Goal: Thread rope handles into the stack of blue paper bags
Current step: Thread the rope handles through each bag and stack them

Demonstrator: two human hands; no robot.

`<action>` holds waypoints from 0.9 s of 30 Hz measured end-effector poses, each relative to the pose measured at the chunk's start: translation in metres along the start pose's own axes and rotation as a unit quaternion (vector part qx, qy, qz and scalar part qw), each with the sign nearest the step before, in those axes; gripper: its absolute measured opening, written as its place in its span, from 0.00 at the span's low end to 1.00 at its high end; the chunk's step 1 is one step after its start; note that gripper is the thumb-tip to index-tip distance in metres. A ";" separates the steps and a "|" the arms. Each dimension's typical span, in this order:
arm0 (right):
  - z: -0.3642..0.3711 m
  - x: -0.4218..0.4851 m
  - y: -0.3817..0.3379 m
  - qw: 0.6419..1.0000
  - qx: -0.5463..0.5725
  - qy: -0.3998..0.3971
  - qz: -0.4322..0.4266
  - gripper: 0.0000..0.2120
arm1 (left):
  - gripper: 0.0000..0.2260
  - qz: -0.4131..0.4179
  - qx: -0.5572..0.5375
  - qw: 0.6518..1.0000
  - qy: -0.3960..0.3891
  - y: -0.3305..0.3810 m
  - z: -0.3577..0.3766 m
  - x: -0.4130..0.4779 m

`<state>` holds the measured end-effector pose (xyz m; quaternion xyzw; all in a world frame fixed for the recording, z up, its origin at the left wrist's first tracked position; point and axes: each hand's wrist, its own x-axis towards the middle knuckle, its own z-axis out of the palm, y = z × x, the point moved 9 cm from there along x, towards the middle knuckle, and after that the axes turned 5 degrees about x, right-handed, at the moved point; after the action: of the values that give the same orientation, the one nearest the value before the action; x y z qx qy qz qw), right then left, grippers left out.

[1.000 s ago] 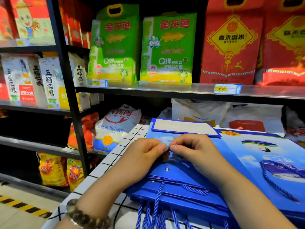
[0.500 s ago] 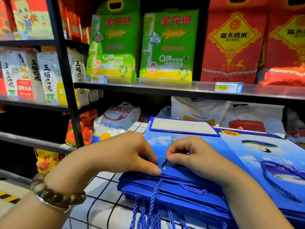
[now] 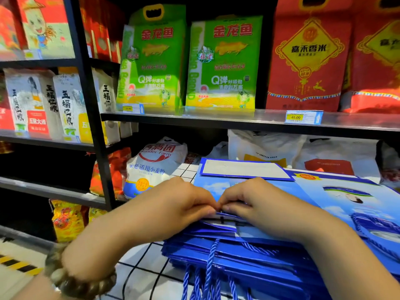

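A stack of flat blue paper bags (image 3: 238,258) lies on a white tiled counter (image 3: 140,276). Blue twisted rope handles (image 3: 208,269) hang from the stack's near edge. My left hand (image 3: 173,204) and my right hand (image 3: 255,204) meet fingertip to fingertip at the top bag's near rim (image 3: 225,219). Both pinch the rim there, lifted slightly so its white inside shows. Whether a rope end sits between the fingers is hidden. My left wrist wears a bead bracelet (image 3: 71,280).
Another blue bag with a rope handle (image 3: 357,213) lies flat to the right. A white-faced card (image 3: 244,169) rests on the far end of the stack. A flour sack (image 3: 155,165) sits beyond the counter. Black shelves (image 3: 216,120) of rice packs stand close behind.
My hands came together at the bag's rim. The left hand moved right to touch the right hand's fingertips, and the rim is now raised, hiding the eyelet hole seen earlier.
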<state>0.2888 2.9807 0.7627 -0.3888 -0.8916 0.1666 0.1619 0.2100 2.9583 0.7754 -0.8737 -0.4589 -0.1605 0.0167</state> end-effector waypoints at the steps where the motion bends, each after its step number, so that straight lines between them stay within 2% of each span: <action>1: 0.000 -0.001 -0.001 1.000 0.003 -0.009 0.005 0.09 | 0.07 0.000 0.018 1.000 0.020 0.004 -0.003 -0.003; 4: -0.003 -0.008 -0.008 0.997 0.059 -0.035 0.023 0.12 | 0.10 -0.012 0.050 0.997 0.061 0.006 0.000 -0.013; 7: 0.004 -0.013 -0.018 0.992 0.069 -0.100 0.029 0.15 | 0.11 0.013 0.018 0.997 0.075 0.010 0.000 -0.017; 10: -0.001 -0.011 -0.013 0.998 -0.010 -0.054 0.028 0.12 | 0.13 -0.010 0.055 0.993 0.102 0.018 -0.006 -0.020; 13: 0.002 -0.012 -0.011 0.997 -0.041 -0.055 0.042 0.08 | 0.12 -0.121 0.133 0.974 0.138 0.020 -0.016 -0.025; 16: -0.003 -0.012 -0.018 0.996 -0.068 -0.028 0.046 0.08 | 0.14 -0.236 0.185 0.948 0.110 0.017 -0.015 -0.026; 18: -0.003 -0.011 -0.021 0.996 -0.075 -0.014 0.045 0.08 | 0.17 -0.275 0.183 0.938 0.102 0.014 -0.013 -0.027; 21: -0.002 -0.011 -0.022 0.996 -0.069 -0.002 0.050 0.05 | 0.16 -0.287 0.172 0.936 0.106 0.017 -0.009 -0.027; 25: -0.003 -0.014 -0.021 0.998 -0.050 0.020 0.043 0.06 | 0.08 -0.273 0.202 0.935 0.100 0.028 -0.002 -0.024; 27: -0.002 -0.015 -0.020 0.997 -0.060 0.027 0.034 0.04 | 0.08 -0.253 0.223 0.938 0.081 0.030 0.001 -0.022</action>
<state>0.2863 2.9567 0.7705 -0.4323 -0.8814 0.1080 0.1569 0.2230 2.9238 0.7713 -0.6871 -0.6855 -0.1235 0.2067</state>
